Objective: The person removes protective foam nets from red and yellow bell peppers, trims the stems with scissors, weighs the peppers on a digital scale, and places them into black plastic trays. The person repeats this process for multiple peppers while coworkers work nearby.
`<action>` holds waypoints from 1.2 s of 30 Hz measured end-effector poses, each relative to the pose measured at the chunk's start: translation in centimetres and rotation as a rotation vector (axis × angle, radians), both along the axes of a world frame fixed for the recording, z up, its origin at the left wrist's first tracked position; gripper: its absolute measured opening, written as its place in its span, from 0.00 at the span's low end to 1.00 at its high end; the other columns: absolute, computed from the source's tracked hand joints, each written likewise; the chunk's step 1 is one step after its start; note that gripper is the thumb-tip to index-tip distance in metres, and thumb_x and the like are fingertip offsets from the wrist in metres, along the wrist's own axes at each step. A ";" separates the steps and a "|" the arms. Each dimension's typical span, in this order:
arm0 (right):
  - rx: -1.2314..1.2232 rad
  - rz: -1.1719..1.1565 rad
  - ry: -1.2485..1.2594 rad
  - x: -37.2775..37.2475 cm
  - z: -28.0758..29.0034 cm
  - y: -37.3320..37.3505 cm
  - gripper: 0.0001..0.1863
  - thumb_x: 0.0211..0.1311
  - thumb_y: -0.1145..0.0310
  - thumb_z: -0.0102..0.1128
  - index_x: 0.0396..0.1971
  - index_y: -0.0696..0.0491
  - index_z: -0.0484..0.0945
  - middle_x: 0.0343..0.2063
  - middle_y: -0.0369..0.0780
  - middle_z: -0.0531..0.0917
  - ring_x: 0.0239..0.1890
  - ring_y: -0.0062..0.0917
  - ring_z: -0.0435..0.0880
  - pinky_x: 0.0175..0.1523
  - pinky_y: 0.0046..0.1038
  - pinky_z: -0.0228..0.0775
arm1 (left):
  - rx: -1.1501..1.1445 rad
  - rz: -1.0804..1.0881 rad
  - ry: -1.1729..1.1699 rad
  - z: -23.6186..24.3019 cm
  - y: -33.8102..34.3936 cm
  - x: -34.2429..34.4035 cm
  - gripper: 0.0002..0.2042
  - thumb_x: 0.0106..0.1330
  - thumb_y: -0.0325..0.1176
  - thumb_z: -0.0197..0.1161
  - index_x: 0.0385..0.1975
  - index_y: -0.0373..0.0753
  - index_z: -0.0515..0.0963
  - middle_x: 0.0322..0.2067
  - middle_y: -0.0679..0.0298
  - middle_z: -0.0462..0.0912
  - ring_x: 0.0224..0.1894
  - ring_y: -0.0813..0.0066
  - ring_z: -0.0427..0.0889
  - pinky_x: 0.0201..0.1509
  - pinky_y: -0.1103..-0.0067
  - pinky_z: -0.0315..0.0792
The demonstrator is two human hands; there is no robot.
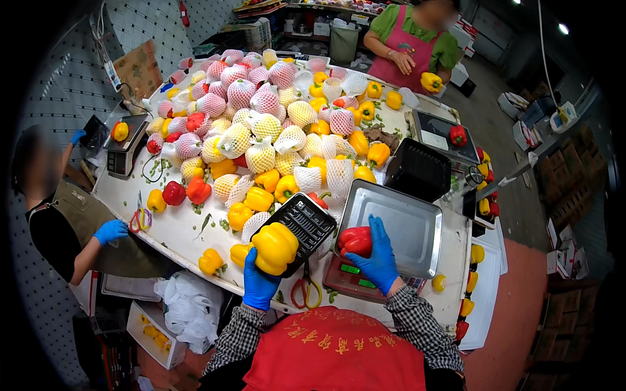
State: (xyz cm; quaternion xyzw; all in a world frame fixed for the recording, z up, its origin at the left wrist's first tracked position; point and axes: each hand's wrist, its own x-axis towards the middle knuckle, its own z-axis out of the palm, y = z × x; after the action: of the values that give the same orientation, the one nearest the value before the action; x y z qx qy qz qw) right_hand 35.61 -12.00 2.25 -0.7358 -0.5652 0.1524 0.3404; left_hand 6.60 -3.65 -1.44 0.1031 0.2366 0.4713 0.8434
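My gloved left hand (259, 285) holds a big yellow bell pepper (276, 248) at the near table edge. Behind the pepper is a tilted black plastic tray (314, 220); whether my fingers also grip it is hidden. My gloved right hand (379, 260) has its thumb and fingers around a red bell pepper (355, 242) at the left edge of a metal pan (404, 225). That pan sits on a red scale (345, 279) with lit green displays. Scissors (305, 291) with red and yellow handles lie between my hands.
Net-wrapped peppers (261, 127) heap across the table. A stack of black trays (418, 169) stands beyond the pan. Another scale (447, 135) holds a red pepper. One co-worker in a pink apron (407, 49) stands opposite; another, with a blue-gloved hand (111, 231), is at left.
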 end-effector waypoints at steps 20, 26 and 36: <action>0.140 -0.061 0.559 1.9 2.6 0.6 0.38 0.58 0.57 0.74 0.64 0.56 0.67 0.60 0.47 0.76 0.60 0.36 0.78 0.65 0.34 0.70 | 0.017 -0.171 0.023 -1.1 -1.4 1.4 0.30 0.71 0.44 0.60 0.70 0.39 0.61 0.66 0.54 0.69 0.68 0.56 0.70 0.72 0.59 0.64; -0.104 -0.094 0.060 -1.3 5.6 1.5 0.47 0.57 0.43 0.69 0.67 0.58 0.62 0.56 0.53 0.76 0.55 0.45 0.78 0.60 0.40 0.72 | 0.017 -0.284 -0.025 -0.3 -2.8 5.5 0.31 0.69 0.43 0.61 0.69 0.40 0.62 0.66 0.55 0.70 0.68 0.57 0.70 0.73 0.60 0.63; -0.062 -0.150 -0.224 0.5 6.2 -3.6 0.47 0.61 0.42 0.63 0.68 0.61 0.61 0.48 0.51 0.78 0.48 0.43 0.79 0.52 0.40 0.73 | 0.014 -0.382 -0.019 1.5 -3.4 8.5 0.32 0.65 0.44 0.63 0.68 0.42 0.63 0.65 0.54 0.71 0.66 0.53 0.71 0.70 0.56 0.66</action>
State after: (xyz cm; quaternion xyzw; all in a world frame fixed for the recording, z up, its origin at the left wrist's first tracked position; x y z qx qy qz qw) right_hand 36.08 -15.55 8.48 -0.7987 -0.5379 0.0610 0.2626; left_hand 15.08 -7.08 0.04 0.1477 0.2016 0.3051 0.9189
